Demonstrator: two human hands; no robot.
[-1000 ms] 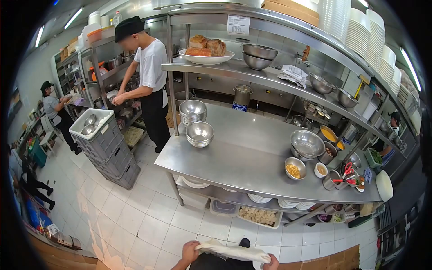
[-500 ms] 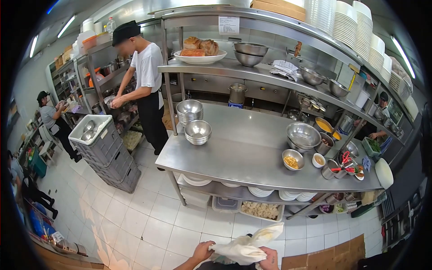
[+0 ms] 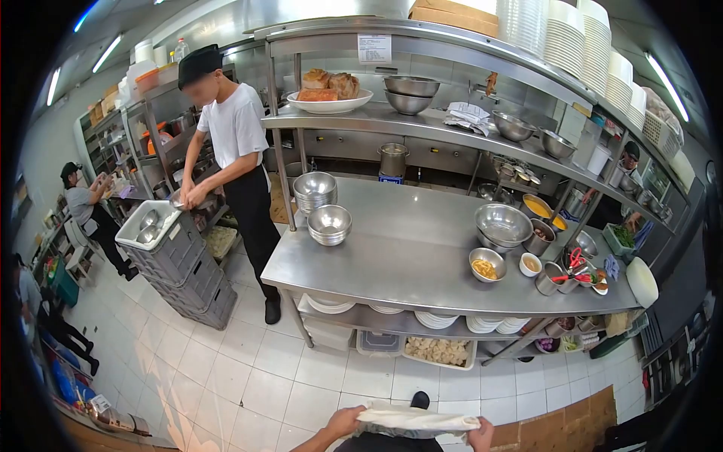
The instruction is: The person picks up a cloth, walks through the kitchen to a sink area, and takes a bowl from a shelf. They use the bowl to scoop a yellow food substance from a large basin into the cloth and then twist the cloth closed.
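Note:
A cream cloth [image 3: 418, 416] is stretched out sideways low in the view, in front of my dark clothing. My left hand [image 3: 345, 420] is closed on its left end. At the right end, my right hand [image 3: 480, 435] grips the other corner. The cloth hangs in a long, folded band between the two hands, above the tiled floor [image 3: 316, 377]. A dark shoe [image 3: 420, 400] shows just beyond its upper edge.
A steel table [image 3: 392, 248] stands ahead with bowls [image 3: 329, 225] and sauce containers. Plates and a tub of pale pieces [image 3: 440, 351] sit below. At left, a person in white [image 3: 233, 124] stands by stacked grey crates [image 3: 188, 271]. Cardboard [image 3: 557, 426] lies at right.
The bunched cloth is now spread into a flat band, and my right hand has moved right. The person in white has brought their hands, with a bowl, closer to the crates.

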